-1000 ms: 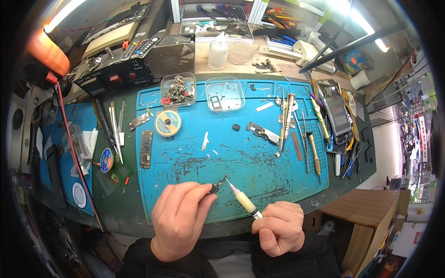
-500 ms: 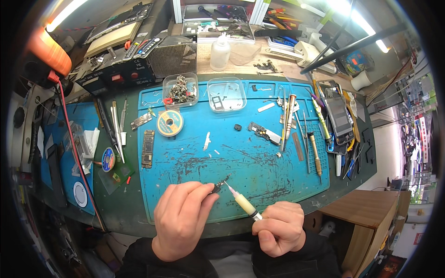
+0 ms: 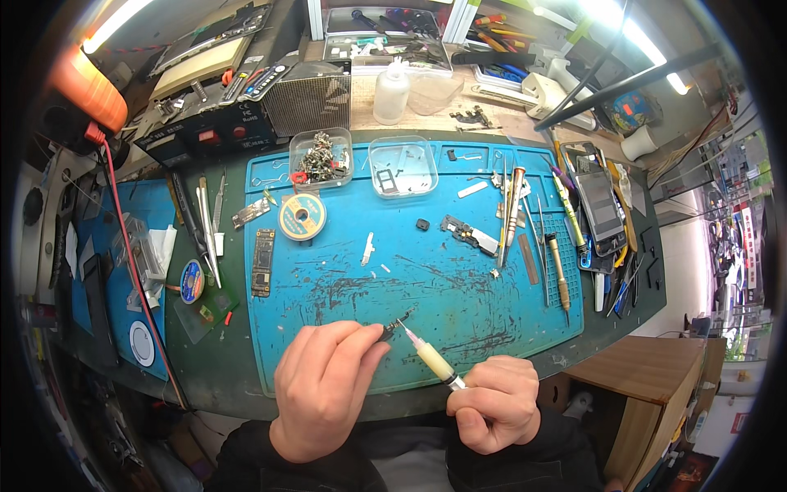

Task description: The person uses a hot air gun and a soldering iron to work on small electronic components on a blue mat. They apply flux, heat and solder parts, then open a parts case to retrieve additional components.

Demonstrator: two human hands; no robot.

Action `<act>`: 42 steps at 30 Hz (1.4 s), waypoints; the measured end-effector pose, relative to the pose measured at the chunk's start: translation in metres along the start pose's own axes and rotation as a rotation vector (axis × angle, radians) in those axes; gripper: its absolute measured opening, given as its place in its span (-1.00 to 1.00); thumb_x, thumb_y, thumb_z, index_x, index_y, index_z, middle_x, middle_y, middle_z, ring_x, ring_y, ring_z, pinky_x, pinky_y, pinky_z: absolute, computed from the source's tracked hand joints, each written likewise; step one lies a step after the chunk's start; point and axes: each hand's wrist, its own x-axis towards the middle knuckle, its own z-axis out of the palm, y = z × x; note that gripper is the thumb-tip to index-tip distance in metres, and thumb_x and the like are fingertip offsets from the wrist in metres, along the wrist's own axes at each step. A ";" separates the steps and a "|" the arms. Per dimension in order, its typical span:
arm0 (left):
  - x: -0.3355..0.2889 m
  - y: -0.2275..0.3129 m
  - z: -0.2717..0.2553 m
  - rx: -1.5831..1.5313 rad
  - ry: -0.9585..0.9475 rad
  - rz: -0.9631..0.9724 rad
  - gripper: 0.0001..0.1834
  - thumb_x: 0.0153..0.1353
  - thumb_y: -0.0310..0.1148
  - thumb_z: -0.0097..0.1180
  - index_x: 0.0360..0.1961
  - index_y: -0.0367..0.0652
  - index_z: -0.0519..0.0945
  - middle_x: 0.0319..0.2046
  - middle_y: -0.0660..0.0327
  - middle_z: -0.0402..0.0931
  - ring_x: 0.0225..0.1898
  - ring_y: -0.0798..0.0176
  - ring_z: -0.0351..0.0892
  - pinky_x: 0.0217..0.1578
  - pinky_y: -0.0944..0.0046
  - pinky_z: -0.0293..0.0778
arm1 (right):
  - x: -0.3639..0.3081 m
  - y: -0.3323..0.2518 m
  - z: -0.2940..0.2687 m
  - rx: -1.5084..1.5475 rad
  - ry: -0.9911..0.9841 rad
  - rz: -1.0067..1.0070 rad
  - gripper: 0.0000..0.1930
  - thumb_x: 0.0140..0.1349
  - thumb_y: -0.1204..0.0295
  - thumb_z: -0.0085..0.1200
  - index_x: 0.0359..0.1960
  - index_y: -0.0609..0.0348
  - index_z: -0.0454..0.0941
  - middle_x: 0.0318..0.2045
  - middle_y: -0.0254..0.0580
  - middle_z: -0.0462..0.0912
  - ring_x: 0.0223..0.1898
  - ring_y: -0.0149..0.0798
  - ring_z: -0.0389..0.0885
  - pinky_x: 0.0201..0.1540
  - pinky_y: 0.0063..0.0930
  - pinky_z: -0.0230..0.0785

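Observation:
Between the fingertips of my left hand (image 3: pixel 324 381) is a small dark electronic part (image 3: pixel 393 329), pinched above the blue work mat (image 3: pixel 311 353). My right hand (image 3: pixel 496 403) is closed around the rear end of a syringe (image 3: pixel 436 362) filled with a pale yellow paste. Its thin needle tip points up and to the left, at the dark part. Whether the needle touches the part is too small to tell. The plunger end is hidden inside my right fist.
Beyond my hands lie a circuit board (image 3: pixel 262 262), a wire spool (image 3: pixel 302 216) and a phone part (image 3: pixel 469 234). Two clear plastic boxes (image 3: pixel 402 190) stand at the mat's back edge, one full of small metal bits. Screwdrivers and tweezers (image 3: pixel 557 275) lie to the right.
Almost nothing differs. The view has shifted very slightly, while both hands keep the same hold on the dark part and the syringe.

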 end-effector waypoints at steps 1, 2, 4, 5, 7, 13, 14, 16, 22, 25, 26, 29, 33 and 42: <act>0.000 0.000 -0.001 0.002 0.000 0.002 -0.64 0.03 -0.57 0.56 -0.11 -0.27 0.75 -0.24 0.14 0.65 -0.32 0.07 0.63 -0.35 0.12 0.54 | 0.000 0.000 0.000 -0.001 0.002 -0.001 -0.76 0.28 0.30 0.19 -0.56 0.03 0.69 -0.67 -0.38 0.52 -0.74 -0.27 0.42 -0.63 -0.36 0.17; 0.000 0.001 -0.001 0.003 0.000 0.001 -0.64 0.03 -0.57 0.56 -0.11 -0.27 0.75 -0.24 0.14 0.65 -0.32 0.06 0.63 -0.35 0.12 0.54 | -0.001 -0.001 0.000 -0.002 0.004 -0.001 -0.76 0.28 0.30 0.19 -0.56 0.03 0.69 -0.67 -0.38 0.52 -0.74 -0.27 0.42 -0.63 -0.36 0.17; 0.000 0.002 -0.001 0.003 -0.001 -0.002 -0.64 0.04 -0.57 0.56 -0.10 -0.26 0.75 -0.24 0.14 0.65 -0.31 0.06 0.63 -0.35 0.12 0.54 | -0.001 -0.001 0.000 -0.008 0.004 -0.002 -0.76 0.27 0.30 0.19 -0.56 0.03 0.69 -0.67 -0.38 0.52 -0.74 -0.27 0.42 -0.63 -0.36 0.17; 0.000 0.002 -0.002 0.000 -0.001 -0.008 -0.64 0.04 -0.57 0.56 -0.10 -0.27 0.75 -0.24 0.14 0.65 -0.31 0.06 0.63 -0.35 0.12 0.54 | -0.001 -0.001 -0.001 -0.012 0.003 -0.003 -0.77 0.27 0.31 0.19 -0.56 0.03 0.69 -0.67 -0.38 0.51 -0.74 -0.27 0.42 -0.63 -0.36 0.17; 0.000 0.003 -0.002 -0.007 -0.003 -0.019 -0.64 0.04 -0.57 0.56 -0.10 -0.27 0.75 -0.24 0.14 0.65 -0.31 0.06 0.63 -0.35 0.12 0.54 | -0.001 -0.001 -0.001 -0.018 0.000 -0.005 -0.78 0.25 0.32 0.19 -0.56 0.03 0.69 -0.67 -0.38 0.51 -0.74 -0.27 0.41 -0.63 -0.36 0.17; -0.002 0.002 -0.002 -0.018 -0.018 -0.043 -0.64 0.04 -0.58 0.55 -0.10 -0.28 0.74 -0.23 0.11 0.67 -0.31 0.04 0.64 -0.33 0.12 0.55 | 0.000 -0.001 -0.001 -0.020 -0.001 -0.002 -0.81 0.20 0.35 0.20 -0.57 0.02 0.69 -0.67 -0.38 0.50 -0.74 -0.26 0.40 -0.63 -0.35 0.18; -0.002 0.002 -0.002 -0.024 -0.016 -0.046 -0.64 0.04 -0.58 0.55 -0.10 -0.28 0.74 -0.23 0.11 0.67 -0.31 0.04 0.65 -0.33 0.12 0.56 | 0.000 -0.001 -0.001 -0.021 0.002 0.000 -0.82 0.19 0.36 0.20 -0.57 0.02 0.69 -0.67 -0.38 0.49 -0.74 -0.26 0.40 -0.63 -0.35 0.18; -0.002 0.002 -0.002 -0.034 -0.013 -0.052 -0.64 0.04 -0.59 0.55 -0.10 -0.29 0.74 -0.22 0.10 0.67 -0.30 0.03 0.65 -0.32 0.12 0.56 | 0.000 -0.002 -0.001 -0.025 0.004 0.004 -0.83 0.16 0.37 0.20 -0.58 0.02 0.68 -0.68 -0.38 0.49 -0.74 -0.25 0.39 -0.63 -0.35 0.18; -0.001 0.001 -0.002 -0.043 -0.007 -0.050 -0.63 0.03 -0.61 0.55 -0.11 -0.30 0.74 -0.22 0.10 0.68 -0.31 0.03 0.65 -0.32 0.12 0.57 | 0.000 -0.003 -0.002 -0.059 0.001 0.017 -0.86 0.11 0.40 0.20 -0.59 0.03 0.68 -0.68 -0.37 0.48 -0.74 -0.25 0.40 -0.63 -0.36 0.20; -0.001 0.002 -0.002 -0.036 -0.008 -0.054 -0.63 0.03 -0.60 0.55 -0.10 -0.29 0.73 -0.23 0.10 0.68 -0.31 0.04 0.65 -0.32 0.12 0.57 | 0.000 -0.003 -0.001 -0.058 0.010 0.020 -0.86 0.11 0.41 0.20 -0.59 0.03 0.68 -0.68 -0.37 0.48 -0.74 -0.25 0.41 -0.63 -0.36 0.21; -0.001 0.002 -0.002 -0.037 -0.006 -0.056 -0.63 0.03 -0.60 0.55 -0.10 -0.29 0.73 -0.23 0.10 0.68 -0.31 0.04 0.65 -0.32 0.12 0.57 | 0.001 -0.003 -0.002 -0.060 0.008 0.021 -0.86 0.12 0.41 0.19 -0.59 0.04 0.68 -0.68 -0.37 0.48 -0.74 -0.25 0.41 -0.63 -0.36 0.21; -0.002 0.001 -0.002 -0.043 -0.005 -0.063 -0.63 0.03 -0.60 0.55 -0.10 -0.29 0.74 -0.23 0.10 0.68 -0.31 0.04 0.66 -0.32 0.12 0.57 | 0.000 -0.003 -0.002 -0.061 0.007 0.026 -0.86 0.13 0.41 0.19 -0.58 0.04 0.67 -0.68 -0.37 0.49 -0.74 -0.25 0.41 -0.63 -0.37 0.22; -0.002 0.001 -0.002 -0.045 -0.006 -0.067 -0.64 0.03 -0.60 0.55 -0.11 -0.29 0.73 -0.23 0.10 0.68 -0.31 0.03 0.66 -0.32 0.12 0.57 | 0.000 -0.003 -0.001 -0.058 0.016 0.022 -0.86 0.14 0.41 0.20 -0.58 0.04 0.67 -0.68 -0.37 0.50 -0.74 -0.25 0.42 -0.63 -0.37 0.22; -0.003 0.002 -0.003 -0.035 -0.016 -0.066 -0.65 0.06 -0.58 0.54 -0.10 -0.28 0.73 -0.23 0.11 0.68 -0.30 0.02 0.65 -0.30 0.11 0.57 | 0.000 -0.006 -0.002 -0.036 0.029 0.044 -0.95 0.01 0.49 0.26 -0.47 0.04 0.73 -0.65 -0.35 0.47 -0.71 -0.23 0.42 -0.62 -0.36 0.27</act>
